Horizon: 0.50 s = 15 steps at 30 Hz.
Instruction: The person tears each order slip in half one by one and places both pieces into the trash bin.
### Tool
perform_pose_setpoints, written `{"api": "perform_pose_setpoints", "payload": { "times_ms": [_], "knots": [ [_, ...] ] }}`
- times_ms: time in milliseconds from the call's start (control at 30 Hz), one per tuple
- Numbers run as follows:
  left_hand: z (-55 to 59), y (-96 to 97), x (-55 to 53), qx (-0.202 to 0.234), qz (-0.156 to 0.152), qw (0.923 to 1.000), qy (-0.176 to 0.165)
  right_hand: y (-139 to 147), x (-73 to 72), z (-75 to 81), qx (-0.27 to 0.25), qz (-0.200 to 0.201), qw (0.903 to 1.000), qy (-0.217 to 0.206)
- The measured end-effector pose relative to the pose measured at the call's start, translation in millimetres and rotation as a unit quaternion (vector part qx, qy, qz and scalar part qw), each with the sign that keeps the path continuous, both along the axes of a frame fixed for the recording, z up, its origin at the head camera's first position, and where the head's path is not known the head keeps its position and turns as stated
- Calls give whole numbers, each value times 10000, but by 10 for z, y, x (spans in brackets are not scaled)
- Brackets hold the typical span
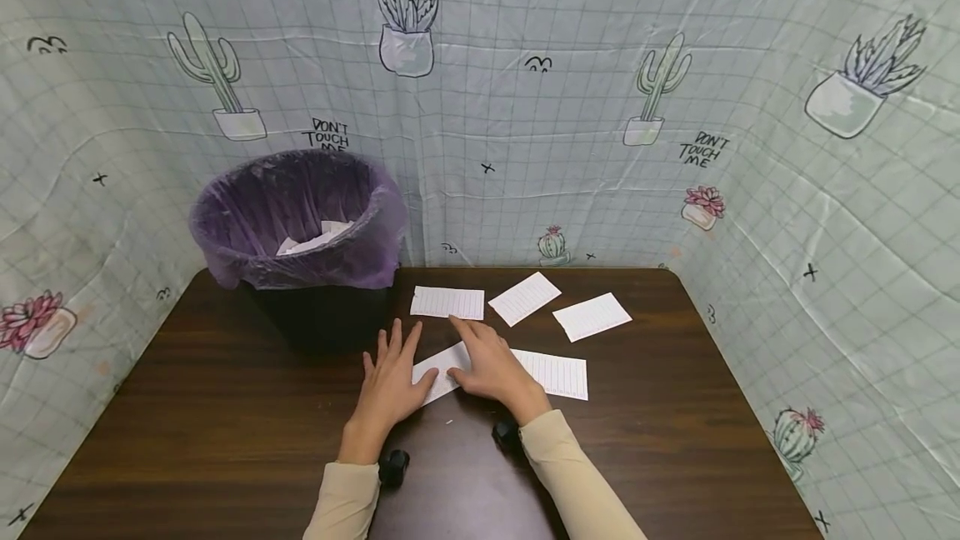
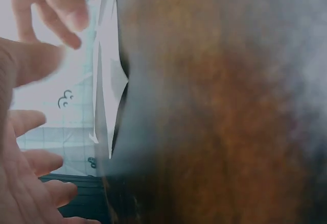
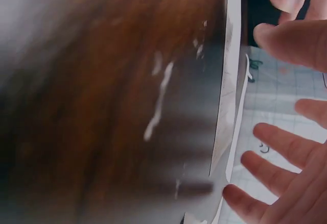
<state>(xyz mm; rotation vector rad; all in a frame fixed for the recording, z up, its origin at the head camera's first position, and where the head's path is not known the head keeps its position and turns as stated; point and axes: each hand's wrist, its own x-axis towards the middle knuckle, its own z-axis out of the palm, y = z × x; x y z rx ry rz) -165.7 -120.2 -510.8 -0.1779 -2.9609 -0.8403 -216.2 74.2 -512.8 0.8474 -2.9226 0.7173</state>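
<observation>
A white printed paper slip (image 1: 437, 375) lies on the dark wood table between and partly under the two hands. My left hand (image 1: 390, 386) is at its left end, fingers spread and thumb stretched toward the slip. Over its right part is my right hand (image 1: 491, 365), with straight, spread fingers hiding some of it. In both wrist views the hands show nothing gripped, and the slip (image 2: 110, 66) appears nearly edge-on with a bent edge. A second slip (image 1: 558, 375) extends to the right from beside the right hand.
Three more slips lie behind: one left (image 1: 447, 302), one tilted in the middle (image 1: 525, 298), one right (image 1: 592, 317). A black bin with a purple liner (image 1: 386, 232) stands at the back left, holding white papers (image 1: 315, 242). Patterned cloth (image 1: 480, 123) surrounds the table (image 1: 225, 440).
</observation>
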Motion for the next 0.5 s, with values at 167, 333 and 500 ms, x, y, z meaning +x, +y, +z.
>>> {"api": "perform_pose_setpoints", "payload": {
  "times_ms": [167,333,500],
  "knots": [
    [20,-25,-41,178,-100,9998,-69,-72,-8,7,489,-122,9986,-149],
    [43,-11,-70,329,-206,9989,-264,-103,-6,3,844,-93,9961,-257],
    [50,37,-132,305,-376,9977,-470,-109,1,2,885,-114,9956,-301]
  ]
}}
